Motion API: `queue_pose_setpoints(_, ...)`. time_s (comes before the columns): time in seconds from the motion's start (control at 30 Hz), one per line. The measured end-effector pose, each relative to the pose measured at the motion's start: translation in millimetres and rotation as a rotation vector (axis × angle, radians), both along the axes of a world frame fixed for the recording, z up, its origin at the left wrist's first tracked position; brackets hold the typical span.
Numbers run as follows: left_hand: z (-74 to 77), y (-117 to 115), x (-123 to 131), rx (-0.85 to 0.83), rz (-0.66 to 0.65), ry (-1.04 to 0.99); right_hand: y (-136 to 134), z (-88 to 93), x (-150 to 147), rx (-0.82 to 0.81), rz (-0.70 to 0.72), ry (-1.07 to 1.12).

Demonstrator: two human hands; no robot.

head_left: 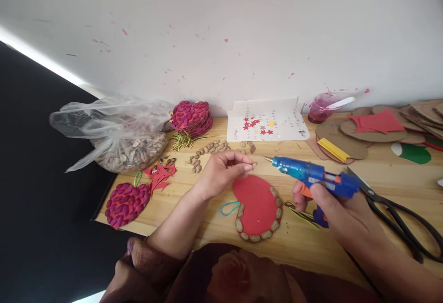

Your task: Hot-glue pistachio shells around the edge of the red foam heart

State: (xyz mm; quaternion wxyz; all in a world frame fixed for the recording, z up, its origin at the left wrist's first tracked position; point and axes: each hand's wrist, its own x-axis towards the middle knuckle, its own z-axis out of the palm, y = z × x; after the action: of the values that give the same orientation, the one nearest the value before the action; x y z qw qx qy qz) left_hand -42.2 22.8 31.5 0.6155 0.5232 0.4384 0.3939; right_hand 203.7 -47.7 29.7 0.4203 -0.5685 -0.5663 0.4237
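Observation:
My left hand (223, 170) pinches a small brown peanut shell (255, 166) between thumb and fingertips, above the far edge of a red heart-shaped cutout (259, 199). Brown peanut shells (255, 238) line the near and right edges of the cutout, and a teal cord loop (229, 209) sticks out at its left. A blue glue gun (304, 169) is gripped in my right hand (341, 213), one finger by the orange trigger. Its metal nozzle points left, a short way from the held shell.
Loose shells (211, 147) lie behind my left hand. Left stand a plastic bag of shells (134, 151) and a purple shell-covered heart (126, 204). A paper with stars (266, 121), a pink-stained cup (321, 108) and cardboard pieces (372, 127) sit behind; black scissors (398, 210) lie right.

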Motion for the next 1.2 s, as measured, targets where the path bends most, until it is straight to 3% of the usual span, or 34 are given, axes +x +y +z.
queue_pose_setpoints(0.17,-3.1,-5,3,0.487,-0.117,0.538,6,5.7,-7,-0.349,-0.032,0.373)
queue_pose_setpoints(0.27,-7.7,-9,6,0.623,-0.245,0.695,8,1.8,-9,-0.469,-0.063,0.514)
queue_pose_setpoints(0.47,-10.3,-17,14,0.794,-0.364,0.993,10,-3.7,-12,-0.557,-0.046,0.639)
queue_pose_setpoints(0.73,-5.7,-21,19,0.884,-0.45,1.171,10,-7.7,-14,-0.544,-0.048,0.691)
queue_pose_setpoints(1.2,-7.1,-21,21,0.887,-0.464,1.205,11,-9.0,-16,-0.528,-0.035,0.661)
